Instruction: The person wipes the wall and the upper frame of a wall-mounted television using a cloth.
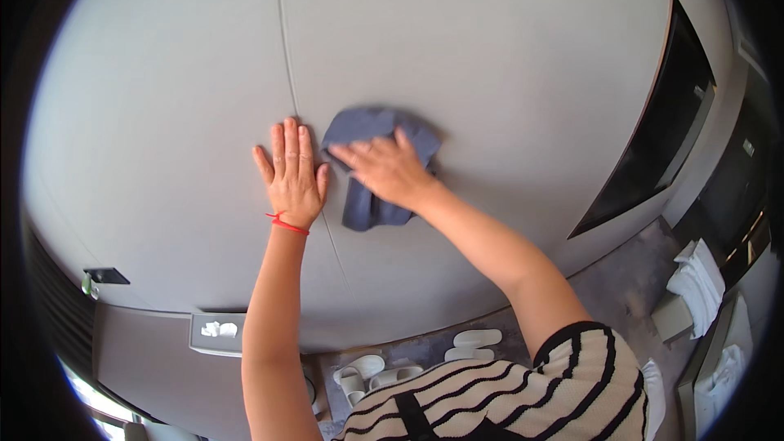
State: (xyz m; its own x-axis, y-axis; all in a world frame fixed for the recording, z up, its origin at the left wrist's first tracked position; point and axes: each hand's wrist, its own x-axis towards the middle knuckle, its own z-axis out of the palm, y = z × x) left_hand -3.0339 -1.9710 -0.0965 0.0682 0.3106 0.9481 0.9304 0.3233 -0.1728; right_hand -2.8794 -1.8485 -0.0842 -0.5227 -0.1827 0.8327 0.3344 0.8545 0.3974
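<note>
A dark blue cloth [373, 122] lies against a smooth light grey wall panel [490, 73], its lower part hanging in folds. My right hand [383, 165], slightly blurred, presses the cloth to the panel with fingers spread. Just left of it, my left hand [293, 171] rests flat on the panel with its fingers pointing up and a red string around the wrist. It holds nothing. A thin vertical seam [283, 24] runs down the panel behind the left hand's fingertips and on between the two forearms.
A black screen-like panel [655, 128] is on the wall at right. Low at left are a grey cabinet [141, 343], a tissue box [202, 343] and a black wall fitting [109, 275]. Several slippers [478, 338] lie on the floor. White towels [698, 282] sit at lower right.
</note>
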